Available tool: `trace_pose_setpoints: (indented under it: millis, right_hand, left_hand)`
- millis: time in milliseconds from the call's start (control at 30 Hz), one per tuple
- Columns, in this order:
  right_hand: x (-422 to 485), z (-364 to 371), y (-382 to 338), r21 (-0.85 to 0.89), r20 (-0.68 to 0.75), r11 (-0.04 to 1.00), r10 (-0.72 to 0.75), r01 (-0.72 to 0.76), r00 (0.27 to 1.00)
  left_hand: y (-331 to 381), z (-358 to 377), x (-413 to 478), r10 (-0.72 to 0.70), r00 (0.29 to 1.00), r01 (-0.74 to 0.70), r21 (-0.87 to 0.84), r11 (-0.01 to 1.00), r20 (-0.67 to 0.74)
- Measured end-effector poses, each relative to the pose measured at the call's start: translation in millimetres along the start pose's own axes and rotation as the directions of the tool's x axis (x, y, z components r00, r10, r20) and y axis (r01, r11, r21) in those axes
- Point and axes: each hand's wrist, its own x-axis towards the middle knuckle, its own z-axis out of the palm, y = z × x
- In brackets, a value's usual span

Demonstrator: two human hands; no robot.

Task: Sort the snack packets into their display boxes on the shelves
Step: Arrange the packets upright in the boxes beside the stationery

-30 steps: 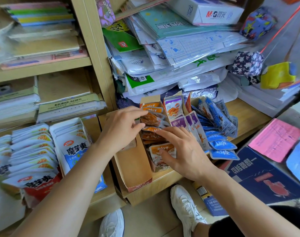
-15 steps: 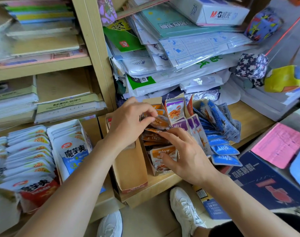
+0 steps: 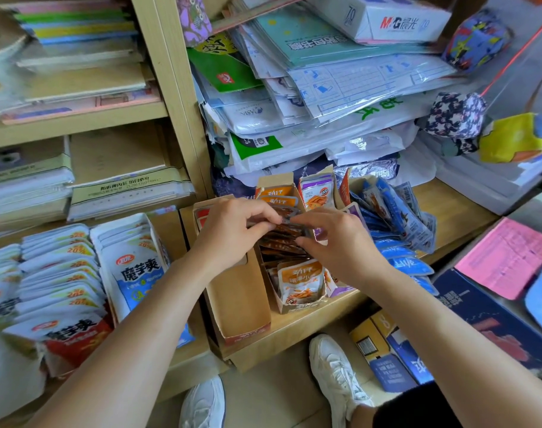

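Head view: both hands over orange-packet box [image 3: 294, 307], mid shelf.
L hand [image 3: 229, 233]: fingers curled, pinched left edge of brown packet [image 3: 289, 218].
R hand [image 3: 343, 242]: thumb + fingers curled, pinched same packet's right edge.
Packet posn: just above row of orange packets [image 3: 299, 281] in that box.
Left of it: open brown box [image 3: 241, 304].
Right: blue packets [image 3: 399, 230], loose pile.

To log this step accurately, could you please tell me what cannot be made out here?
Head view: held packet, its print hidden by the left hand and right hand.
Head view: brown box, rear covered by the left hand.
Head view: white packets, cut off at the left edge.
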Motion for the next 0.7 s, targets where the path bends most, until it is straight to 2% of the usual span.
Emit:
trace_pose_setpoints:
  millis: [200, 300, 433, 567, 700]
  right_hand:
    - [9.4, -2.1, 1.8, 0.03, -0.004, 1.0, 0.009, -0.009, 1.0]
    - [11.4, -12.6, 9.1, 0.077, -0.059, 0.992, 0.1, -0.095, 0.993]
    - [15.5, -16.1, 14.3, 0.156, -0.142, 0.976, 0.175, -0.152, 0.974]
    - [18.4, -9.4, 10.4, 0.084, -0.121, 0.994, 0.074, -0.064, 0.99]
    - [22.6, -3.0, 8.2, -0.037, -0.021, 0.996, -0.078, 0.077, 0.997]
  left_hand:
    - [-10.8, -4.6, -4.5, 0.122, 0.989, -0.121, 0.019, 0.993, -0.079]
    - [-12.1, -8.0, -6.3, 0.092, 0.991, -0.088, 0.047, 0.995, -0.096]
    - [-6.4, -4.6, -11.1, 0.056, 0.998, -0.054, 0.047, 0.997, -0.04]
    - [-0.1, 1.6, -15.7, 0.045, 0.999, -0.046, -0.026, 0.999, -0.027]
    - [0.1, 5.4, -19.7, 0.047, 0.999, -0.046, -0.051, 0.998, 0.012]
